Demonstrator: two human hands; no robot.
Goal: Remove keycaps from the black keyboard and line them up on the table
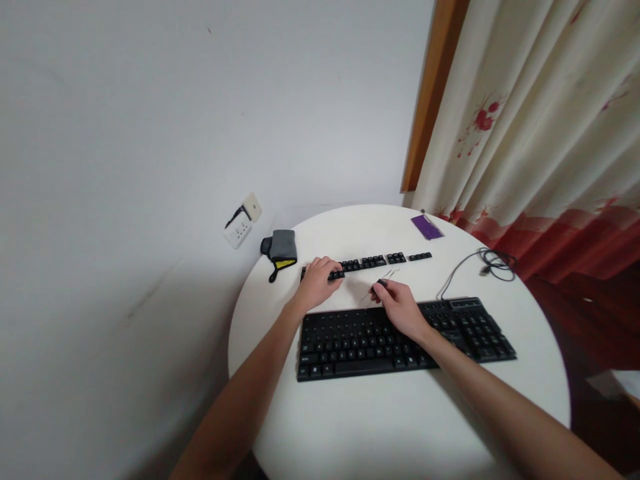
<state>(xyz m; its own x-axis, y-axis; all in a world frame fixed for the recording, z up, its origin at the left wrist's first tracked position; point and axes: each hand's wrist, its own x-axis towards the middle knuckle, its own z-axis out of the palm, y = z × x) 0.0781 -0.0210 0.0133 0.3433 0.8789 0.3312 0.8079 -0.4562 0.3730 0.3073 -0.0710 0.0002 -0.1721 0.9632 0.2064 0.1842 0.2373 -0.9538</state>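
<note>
A black keyboard point(400, 340) lies on a round white table point(400, 427). Beyond it, loose black keycaps point(373, 262) sit in a row. My left hand point(317, 283) rests on the left end of that row, fingers curled over a keycap. My right hand point(397, 308) hovers over the keyboard's upper edge and pinches a small dark keycap point(382, 283) at its fingertips. A thin wire tool point(390, 273) lies on the table just beyond that hand.
A grey and yellow pouch point(281, 249) sits at the table's far left edge. A purple card point(427, 227) lies at the back. The keyboard's cable point(493, 263) coils at the right. A wall socket point(240, 227) is on the wall; a curtain point(540, 120) hangs at right.
</note>
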